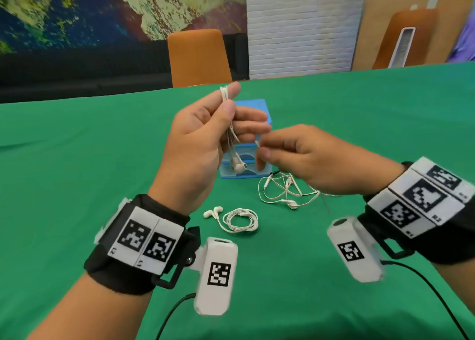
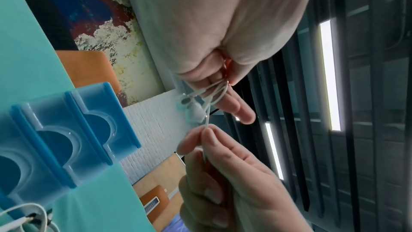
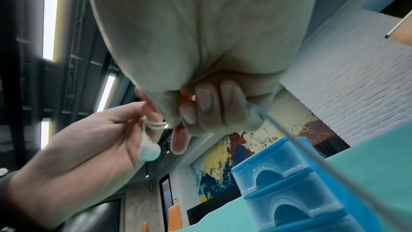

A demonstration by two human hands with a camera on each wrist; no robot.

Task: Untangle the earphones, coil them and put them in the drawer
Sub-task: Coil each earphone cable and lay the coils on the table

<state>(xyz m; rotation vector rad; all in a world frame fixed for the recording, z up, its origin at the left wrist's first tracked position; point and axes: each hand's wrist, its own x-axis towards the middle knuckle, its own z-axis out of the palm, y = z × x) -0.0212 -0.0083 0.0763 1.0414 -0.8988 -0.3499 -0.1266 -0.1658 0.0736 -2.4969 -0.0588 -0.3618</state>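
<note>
Head view: three earphones (image 1: 232, 144); one drawer unit (image 1: 250, 108)

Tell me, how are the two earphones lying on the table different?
The near earphones are wound into a neat round coil; the far earphones sprawl in a loose tangle. The near ones lie apart from the blue drawer box; the far ones lie just before it. Both are white.

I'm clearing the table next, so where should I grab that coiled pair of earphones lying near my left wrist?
Pinch the coiled earphones across the bundled loop, coming straight down from above. The loop lies flat on the green table with its strands gathered, while the two buds trail loose to its left and would likely dangle.
</note>
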